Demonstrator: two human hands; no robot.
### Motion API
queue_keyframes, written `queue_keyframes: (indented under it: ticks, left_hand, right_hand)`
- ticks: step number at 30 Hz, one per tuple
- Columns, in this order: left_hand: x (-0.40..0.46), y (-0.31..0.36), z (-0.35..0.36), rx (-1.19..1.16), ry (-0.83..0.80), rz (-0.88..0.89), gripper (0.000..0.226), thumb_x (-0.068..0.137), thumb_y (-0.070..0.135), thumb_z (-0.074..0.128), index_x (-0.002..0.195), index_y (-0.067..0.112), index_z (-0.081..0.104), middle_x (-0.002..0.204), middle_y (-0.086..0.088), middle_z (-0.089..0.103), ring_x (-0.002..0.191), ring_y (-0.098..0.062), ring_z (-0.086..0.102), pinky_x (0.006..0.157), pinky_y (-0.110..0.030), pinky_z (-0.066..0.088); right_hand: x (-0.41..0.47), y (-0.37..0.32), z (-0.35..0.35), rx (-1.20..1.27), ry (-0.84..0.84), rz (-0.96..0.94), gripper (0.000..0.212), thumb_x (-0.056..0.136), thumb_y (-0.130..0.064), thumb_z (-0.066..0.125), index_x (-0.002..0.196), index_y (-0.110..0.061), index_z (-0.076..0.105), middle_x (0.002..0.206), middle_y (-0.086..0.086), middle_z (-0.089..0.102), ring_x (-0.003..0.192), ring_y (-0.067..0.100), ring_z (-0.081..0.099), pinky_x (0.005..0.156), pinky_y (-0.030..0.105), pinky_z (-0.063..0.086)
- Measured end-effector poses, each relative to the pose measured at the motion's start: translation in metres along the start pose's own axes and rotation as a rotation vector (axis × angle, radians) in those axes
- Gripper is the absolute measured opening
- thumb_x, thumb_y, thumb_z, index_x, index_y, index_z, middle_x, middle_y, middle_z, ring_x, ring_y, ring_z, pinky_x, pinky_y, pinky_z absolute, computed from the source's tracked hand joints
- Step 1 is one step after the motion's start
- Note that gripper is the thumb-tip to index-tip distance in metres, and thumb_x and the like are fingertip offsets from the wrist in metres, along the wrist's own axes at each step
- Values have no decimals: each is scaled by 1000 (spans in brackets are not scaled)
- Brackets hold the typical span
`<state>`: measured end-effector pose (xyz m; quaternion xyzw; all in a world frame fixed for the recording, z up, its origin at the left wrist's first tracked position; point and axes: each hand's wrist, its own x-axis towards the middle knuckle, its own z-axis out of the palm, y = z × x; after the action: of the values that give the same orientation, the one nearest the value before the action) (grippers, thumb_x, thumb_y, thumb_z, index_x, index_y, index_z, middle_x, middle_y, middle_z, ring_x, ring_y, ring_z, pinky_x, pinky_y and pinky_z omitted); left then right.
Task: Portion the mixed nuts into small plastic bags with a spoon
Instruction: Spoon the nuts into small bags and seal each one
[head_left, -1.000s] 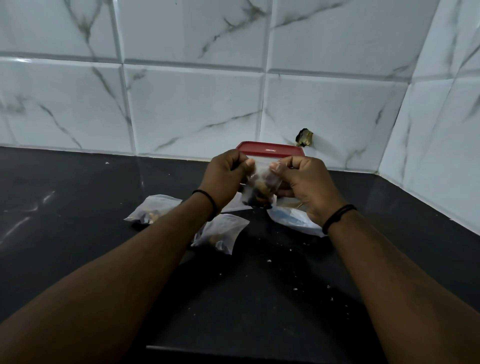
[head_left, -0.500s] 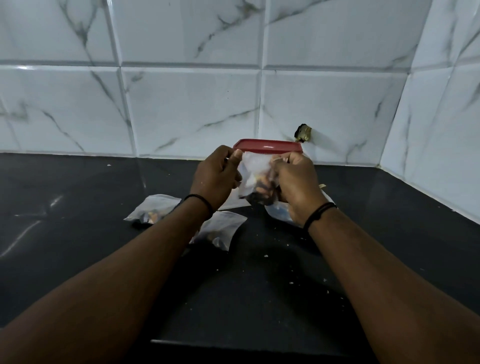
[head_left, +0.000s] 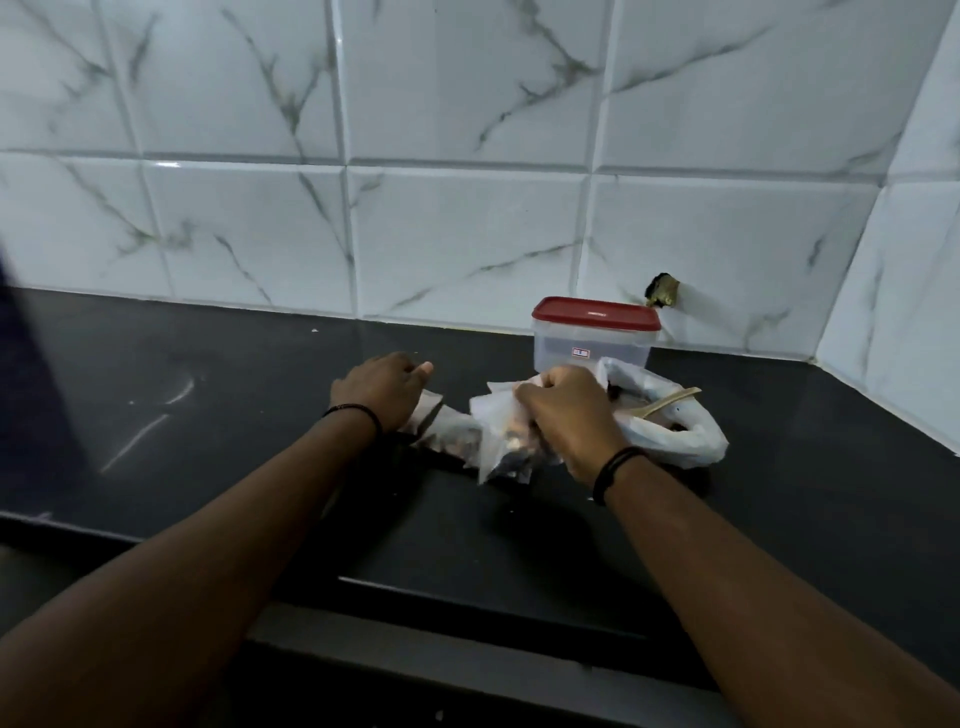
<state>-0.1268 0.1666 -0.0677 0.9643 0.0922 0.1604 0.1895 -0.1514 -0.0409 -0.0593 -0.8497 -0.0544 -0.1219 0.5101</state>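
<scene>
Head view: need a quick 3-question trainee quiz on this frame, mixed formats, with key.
1. True or false: the clear plastic container has its red lid on.
2. The wooden spoon rests in: A) the large white plastic bag B) the container C) the left hand.
3. What does the right hand grip?

Key: 1 true; 2 A; 3 a small clear nut-filled bag, just above the black countertop.

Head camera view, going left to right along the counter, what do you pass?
Left hand → small filled bag on the counter → filled bag gripped by the right hand → big open bag of nuts with the wooden spoon in it.
</scene>
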Motion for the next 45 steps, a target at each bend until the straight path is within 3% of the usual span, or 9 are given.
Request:
queue_keyframes:
  ticks: [4, 6, 8, 13, 18, 32, 35, 38, 45]
  left_hand:
    - [-4, -20, -8, -143, -23, 28, 33, 99, 50, 37, 93, 25, 58, 113, -6, 64, 104, -28, 58, 90, -38, 44]
    - [-7, -28, -11, -252, -35, 28, 34, 100, 47, 37, 95, 22, 60, 107, -5, 65, 101, -27, 59, 86, -36, 45]
    - [-11, -36, -14, -261, -30, 51, 32, 99, 50, 36, 86, 29, 56, 99, -1, 64, 100, -26, 60, 84, -36, 46]
    - [-31, -31, -16, -145, -119, 112, 43, 98, 56, 31, 136, 42, 47, 143, 8, 50, 132, -21, 44, 110, -47, 32]
    - [-46, -15, 7, 81, -349, 95, 51, 94, 63, 20, 145, 56, 19, 162, 9, 11, 149, -32, 5, 112, -63, 3]
    - [2, -51, 16, 126, -327, 89, 48, 95, 58, 30, 143, 57, 23, 162, 15, 4, 149, -25, 2, 115, -56, 6]
    - [11, -52, 18, 105, -293, 91, 48, 95, 57, 33, 142, 56, 27, 161, 15, 9, 149, -24, 5, 115, -54, 8]
    - [14, -53, 20, 71, -255, 99, 49, 94, 55, 37, 142, 55, 28, 161, 14, 12, 149, -25, 8, 115, -53, 10]
    - [12, -50, 18, -3, 116, 176, 52, 92, 60, 42, 140, 41, 39, 157, 5, 27, 143, -26, 27, 109, -52, 27]
  right_hand:
    - [-31, -20, 52, -86, -77, -53, 28, 83, -18, 61, 57, -11, 53, 61, 7, 57, 69, 32, 59, 63, 36, 44]
    - [-39, -27, 66, -156, -62, -82, 6, 84, -18, 58, 79, -14, 60, 81, 5, 64, 84, 29, 60, 69, 33, 45]
    - [-43, -29, 66, -362, 38, -236, 9, 86, -16, 56, 95, -17, 58, 94, 4, 65, 92, 25, 57, 75, 34, 48]
    - [-41, -17, 41, -637, 57, -352, 23, 91, -22, 51, 111, -21, 63, 112, 3, 66, 109, 26, 56, 90, 39, 47]
    - [-30, 14, 42, -696, -218, -200, 40, 101, -43, 34, 137, -33, 49, 145, 4, 48, 131, 32, 44, 110, 49, 36]
    - [17, 9, 94, -655, -314, -260, 46, 105, -38, 27, 148, -29, 38, 154, 6, 40, 141, 31, 35, 115, 47, 28]
    - [28, 9, 80, -529, -78, -268, 36, 103, -36, 35, 125, -23, 60, 125, 12, 64, 117, 34, 56, 97, 42, 45]
    - [50, 27, 52, -580, 132, -227, 28, 98, -30, 43, 107, -15, 65, 104, 15, 70, 101, 37, 62, 86, 40, 51]
    - [69, 43, 35, -668, 73, 24, 30, 92, -29, 60, 113, -8, 64, 119, 15, 66, 113, 33, 61, 86, 33, 48]
